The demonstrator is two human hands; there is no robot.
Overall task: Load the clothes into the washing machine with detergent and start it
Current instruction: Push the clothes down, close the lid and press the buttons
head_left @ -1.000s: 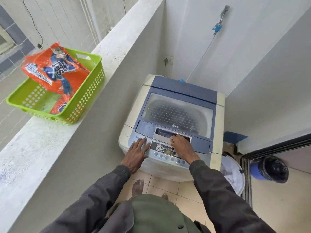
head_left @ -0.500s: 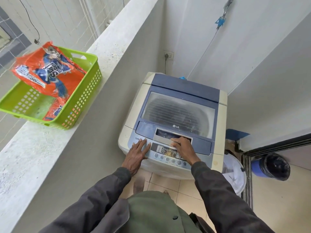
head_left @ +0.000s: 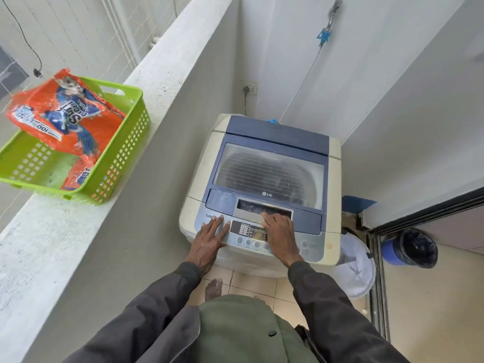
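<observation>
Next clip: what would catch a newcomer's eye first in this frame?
Probably the orange detergent bag in the lime-green basket perched on the balcony ledge at upper left. Next, the top-loading washing machine in the corner, lid closed, with both hands on its front control panel: left hand flat, right hand by the lid handle.

Concrete ledge [head_left: 78, 231] — green basket [head_left: 123, 153] on it; washing machine [head_left: 201, 166] on tiled floor [head_left: 254, 281].

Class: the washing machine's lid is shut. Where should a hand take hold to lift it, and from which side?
Grip the recessed silver handle at the lid's front edge, reaching from the front, fingers hooked under. The hinge appears to run along the back, so the front should swing up. The right hand already rests there.
</observation>
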